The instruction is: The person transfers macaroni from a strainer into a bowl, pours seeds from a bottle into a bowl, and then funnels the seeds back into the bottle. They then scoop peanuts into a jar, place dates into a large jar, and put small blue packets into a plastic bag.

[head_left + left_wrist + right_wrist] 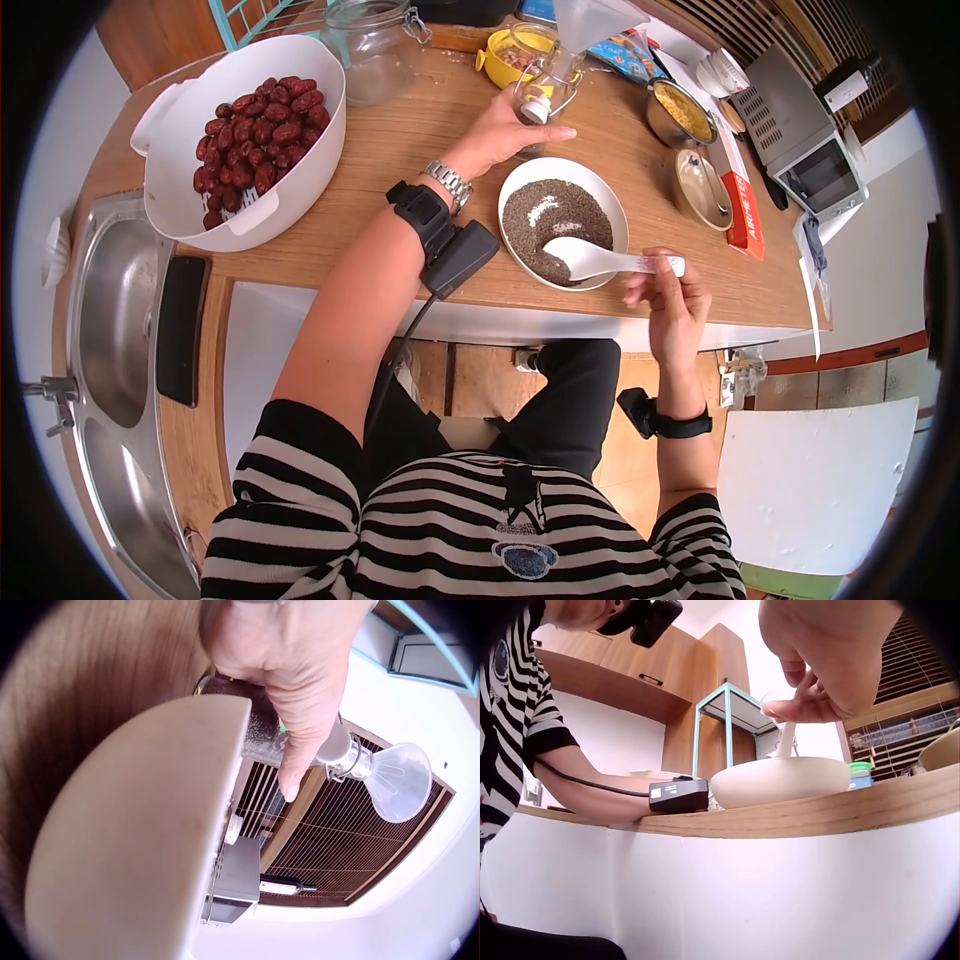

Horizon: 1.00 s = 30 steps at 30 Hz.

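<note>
A white bowl [621,215] of small dark seeds [530,220] stands near the counter's front edge. My right hand [678,312] pinches the handle of a white spoon [590,261], whose scoop lies in the seeds. Beyond the bowl, my left hand [497,135] grips a clear swing-top glass bottle [261,724] low on its body, thumb stretched across it. Dark contents show in the bottle's lower part. A translucent funnel [401,784] sits in its neck, and the white stopper [537,108] hangs at its side. The right wrist view shows fingers [802,711] above the bowl's rim.
At left, a white basket [290,215] holds red dates beside an empty-looking glass jar [372,60] and the sink [125,330]. A yellow bowl [492,62] is behind the bottle. Rightward are a metal bowl [655,118], a beige bowl [690,200] and a red box [745,215].
</note>
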### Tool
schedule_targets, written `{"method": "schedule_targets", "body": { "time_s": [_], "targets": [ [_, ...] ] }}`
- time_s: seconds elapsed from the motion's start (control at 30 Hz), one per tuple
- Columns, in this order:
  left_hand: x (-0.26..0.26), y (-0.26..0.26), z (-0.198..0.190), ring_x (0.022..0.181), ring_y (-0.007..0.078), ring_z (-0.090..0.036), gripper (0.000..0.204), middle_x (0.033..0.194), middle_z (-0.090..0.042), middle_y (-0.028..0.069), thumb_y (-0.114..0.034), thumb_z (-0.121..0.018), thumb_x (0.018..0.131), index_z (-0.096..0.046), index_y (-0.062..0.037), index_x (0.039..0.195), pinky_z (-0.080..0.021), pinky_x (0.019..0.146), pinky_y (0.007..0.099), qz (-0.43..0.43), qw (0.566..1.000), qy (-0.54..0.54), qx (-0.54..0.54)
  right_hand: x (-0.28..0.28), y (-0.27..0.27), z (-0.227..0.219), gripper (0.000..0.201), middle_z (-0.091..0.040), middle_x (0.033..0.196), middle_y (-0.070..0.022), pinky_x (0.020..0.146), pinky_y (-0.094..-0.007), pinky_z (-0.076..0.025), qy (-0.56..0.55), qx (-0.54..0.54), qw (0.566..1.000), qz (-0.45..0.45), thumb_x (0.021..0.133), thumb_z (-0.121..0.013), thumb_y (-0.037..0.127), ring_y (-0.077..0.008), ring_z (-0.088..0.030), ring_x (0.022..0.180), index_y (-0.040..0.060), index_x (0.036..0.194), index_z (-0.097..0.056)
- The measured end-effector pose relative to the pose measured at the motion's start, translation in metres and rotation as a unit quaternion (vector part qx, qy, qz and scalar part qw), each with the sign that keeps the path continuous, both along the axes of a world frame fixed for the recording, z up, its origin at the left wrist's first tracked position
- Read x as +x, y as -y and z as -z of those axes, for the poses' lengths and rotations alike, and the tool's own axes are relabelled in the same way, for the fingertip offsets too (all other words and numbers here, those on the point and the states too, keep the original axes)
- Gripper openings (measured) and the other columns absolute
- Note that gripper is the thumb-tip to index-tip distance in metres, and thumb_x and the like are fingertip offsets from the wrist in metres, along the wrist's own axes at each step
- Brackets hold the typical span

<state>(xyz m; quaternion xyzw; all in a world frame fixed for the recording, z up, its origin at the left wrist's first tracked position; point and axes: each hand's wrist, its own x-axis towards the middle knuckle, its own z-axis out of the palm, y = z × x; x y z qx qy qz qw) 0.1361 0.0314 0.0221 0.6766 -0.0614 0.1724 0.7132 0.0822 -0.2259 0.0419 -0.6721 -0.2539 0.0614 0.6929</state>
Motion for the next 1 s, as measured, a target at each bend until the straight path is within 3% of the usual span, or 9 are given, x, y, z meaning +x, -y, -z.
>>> {"method": "schedule_targets", "body": {
  "time_s": [0.2,0.43,0.67,0.83,1.0],
  "targets": [
    [-0.002,0.001,-0.002,0.084,0.0121,-0.050,0.064,0.093,-0.053,0.0076,-0.026,-0.076,0.057,-0.044,0.0029,0.105,-0.042,0.074,0.0234,-0.007,1.000,-0.008,-0.003,-0.004,-0.020,0.004,0.023,-0.059,0.071,-0.0146,0.051,-0.0215,-0.045,-0.171,0.065,0.983,-0.005,0.086,-0.043,0.016,-0.0155,-0.057,0.057,-0.0052,0.094,-0.050],
    [-0.004,0.001,-0.003,0.085,0.0126,-0.049,0.065,0.095,-0.052,0.0073,-0.025,-0.076,0.057,-0.043,0.0026,0.106,-0.041,0.074,0.0242,-0.007,1.000,-0.016,-0.005,0.001,-0.020,0.000,0.023,-0.059,0.072,-0.0161,0.050,-0.0205,-0.046,-0.238,0.132,0.962,0.002,0.086,-0.041,0.014,-0.0158,-0.057,0.058,-0.0068,0.094,-0.048],
    [-0.003,0.000,-0.003,0.087,0.0126,-0.049,0.067,0.097,-0.052,0.0076,-0.024,-0.076,0.058,-0.042,0.0032,0.109,-0.041,0.076,0.0238,-0.010,1.000,-0.022,-0.001,0.016,-0.009,-0.027,0.025,-0.059,0.071,-0.0148,0.051,-0.0196,-0.044,-0.187,0.164,0.968,0.014,0.085,-0.042,0.016,-0.0143,-0.055,0.057,-0.0064,0.094,-0.049],
    [-0.007,0.002,-0.007,0.085,0.0116,-0.047,0.064,0.093,-0.050,0.0074,-0.023,-0.074,0.061,-0.041,0.0034,0.108,-0.040,0.073,0.0234,-0.008,1.000,-0.028,0.000,0.037,-0.011,-0.074,0.023,-0.060,0.067,-0.0114,0.049,-0.0186,-0.041,-0.135,0.206,0.969,0.020,0.084,-0.044,0.016,-0.0114,-0.053,0.054,-0.0053,0.091,-0.051],
    [-0.003,0.000,-0.004,0.084,0.0117,-0.049,0.068,0.094,-0.051,0.0075,-0.025,-0.075,0.059,-0.040,0.0039,0.109,-0.040,0.074,0.0231,-0.025,0.999,-0.037,0.016,0.069,-0.018,-0.126,0.022,-0.059,0.070,-0.0131,0.057,-0.0174,-0.046,-0.071,0.256,0.964,-0.013,0.084,-0.043,0.012,-0.0133,-0.057,0.061,-0.0075,0.089,-0.050]
  ]
}}
